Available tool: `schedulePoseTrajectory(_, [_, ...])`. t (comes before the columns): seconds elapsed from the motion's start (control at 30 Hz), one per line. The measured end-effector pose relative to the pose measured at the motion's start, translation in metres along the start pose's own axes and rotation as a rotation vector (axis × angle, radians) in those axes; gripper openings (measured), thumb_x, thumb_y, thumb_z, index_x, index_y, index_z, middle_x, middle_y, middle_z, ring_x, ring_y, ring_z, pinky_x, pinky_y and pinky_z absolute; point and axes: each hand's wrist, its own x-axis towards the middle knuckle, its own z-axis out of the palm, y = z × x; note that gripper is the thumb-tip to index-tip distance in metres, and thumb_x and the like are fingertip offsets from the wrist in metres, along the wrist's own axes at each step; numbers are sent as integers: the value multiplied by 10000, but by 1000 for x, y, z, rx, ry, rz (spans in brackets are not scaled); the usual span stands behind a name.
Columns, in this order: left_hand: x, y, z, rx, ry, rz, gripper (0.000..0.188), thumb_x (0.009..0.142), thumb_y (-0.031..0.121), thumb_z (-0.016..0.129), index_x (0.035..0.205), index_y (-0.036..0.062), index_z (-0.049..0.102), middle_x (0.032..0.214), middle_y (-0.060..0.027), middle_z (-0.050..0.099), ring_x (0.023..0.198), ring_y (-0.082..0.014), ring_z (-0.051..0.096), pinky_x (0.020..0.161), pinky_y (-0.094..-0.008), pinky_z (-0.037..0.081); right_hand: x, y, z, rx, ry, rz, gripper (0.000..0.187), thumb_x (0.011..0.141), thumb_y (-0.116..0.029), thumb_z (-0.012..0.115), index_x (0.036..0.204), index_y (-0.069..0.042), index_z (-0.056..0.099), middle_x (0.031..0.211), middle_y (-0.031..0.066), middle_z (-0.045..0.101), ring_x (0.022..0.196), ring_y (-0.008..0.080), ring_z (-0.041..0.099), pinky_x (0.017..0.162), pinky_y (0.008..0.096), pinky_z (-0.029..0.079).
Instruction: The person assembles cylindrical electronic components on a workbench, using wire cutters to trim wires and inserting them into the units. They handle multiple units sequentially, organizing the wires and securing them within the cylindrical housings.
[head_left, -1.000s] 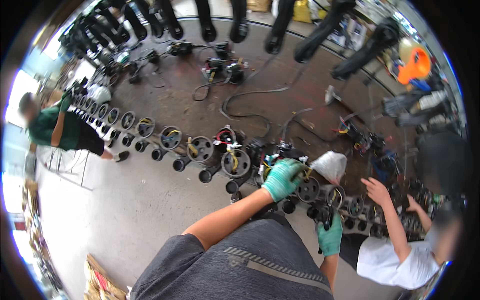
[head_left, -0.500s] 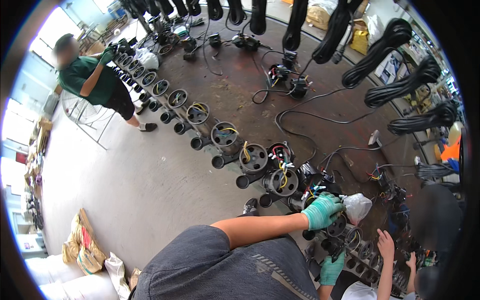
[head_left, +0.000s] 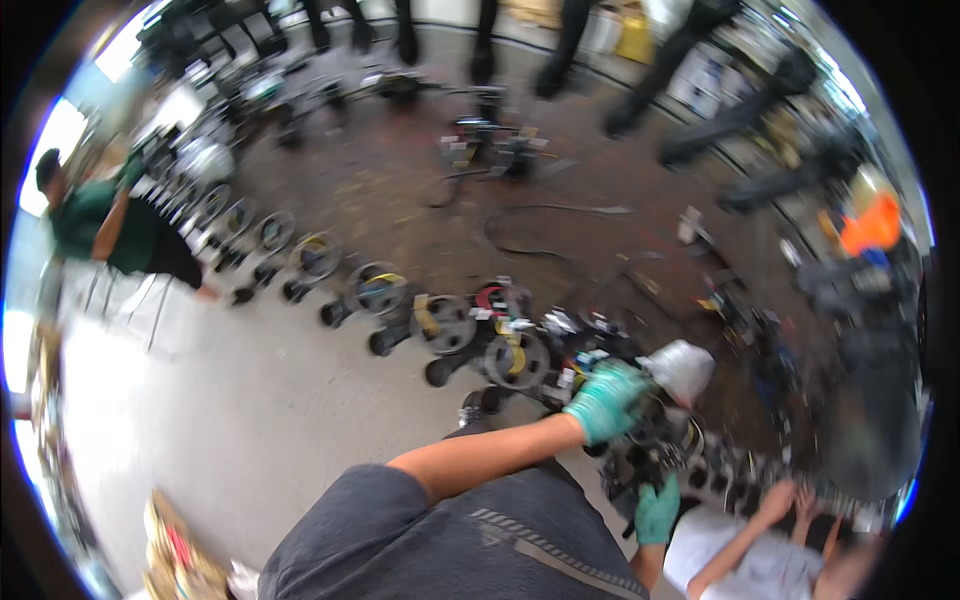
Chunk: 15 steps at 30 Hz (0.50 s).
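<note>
While our gloved left hand (head_left: 608,402) bent over the row of round grey housings (head_left: 534,358) along the brown table (head_left: 400,205), just beside a white plastic bag (head_left: 680,368), we could not tell through the blur how far its fingers were closed, or on what. Our gloved right hand (head_left: 656,510) was by a dark fitting (head_left: 624,476), its grip equally unclear.

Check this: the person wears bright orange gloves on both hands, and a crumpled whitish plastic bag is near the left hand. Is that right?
Not quite: the head view shows green fabric gloves, not orange ones, on the left hand and the right hand. The crumpled whitish plastic bag is near the left hand.
</note>
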Motion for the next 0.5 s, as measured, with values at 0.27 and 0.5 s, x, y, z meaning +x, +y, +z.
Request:
schedulePoseTrajectory(0.27, [0, -11, 11, -55, 199, 126, 241, 887, 125, 723, 1122, 80, 757, 1054, -144, 728, 1014, -388, 670, 948, -516, 475, 4, 5, -1, -306, 144, -70, 419, 860, -40, 629, 1275, 19, 636, 941, 241, 705, 833, 397, 691, 802, 449, 559])
schedulePoseTrajectory(0.5, [-2, -7, 10, -27, 130, 84, 260, 908, 67, 717, 1159, 115, 766, 1111, -81, 751, 1093, -323, 674, 1049, -474, 440, -4, 41, 0, -156, 247, -109, 460, 864, 30, 593, 1321, 18, 653, 999, 160, 725, 843, 248, 694, 790, 382, 569])
